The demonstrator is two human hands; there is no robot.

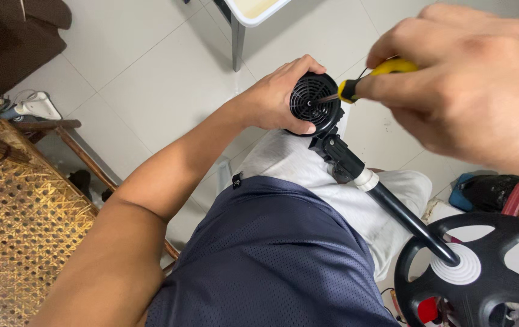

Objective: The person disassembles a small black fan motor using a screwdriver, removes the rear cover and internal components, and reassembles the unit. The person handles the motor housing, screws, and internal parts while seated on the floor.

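White floor tiles (pixel 150 66) spread out below me in the head view, with a woven cane chair (pixel 11 230) off beyond my left forearm and a table leg (pixel 238 42) past my left hand.

My left hand (pixel 274 97) is wrapped around the back of a black fan motor housing (pixel 314 103), thumb pressed against the lower rim of its round vented grille, steadying it over my lap. The housing sits on a hinged neck atop a black stand pole (pixel 402 212) that runs back under my right hand to a round black base (pixel 477 272) with a white collar. A white cloth (pixel 308 169) covers my thigh beneath the neck, over my dark blue shorts (pixel 271 266).

My right hand (pixel 471 79), close to the camera and blurred, is clenched on a yellow-handled screwdriver (pixel 371 79); its shaft points into the right side of the grille, just beside my left fingertips.

I judge that I am working a screw in the grille. Whether the tip is seated I cannot tell. The next move calls for keeping the housing still and the driver square while turning.
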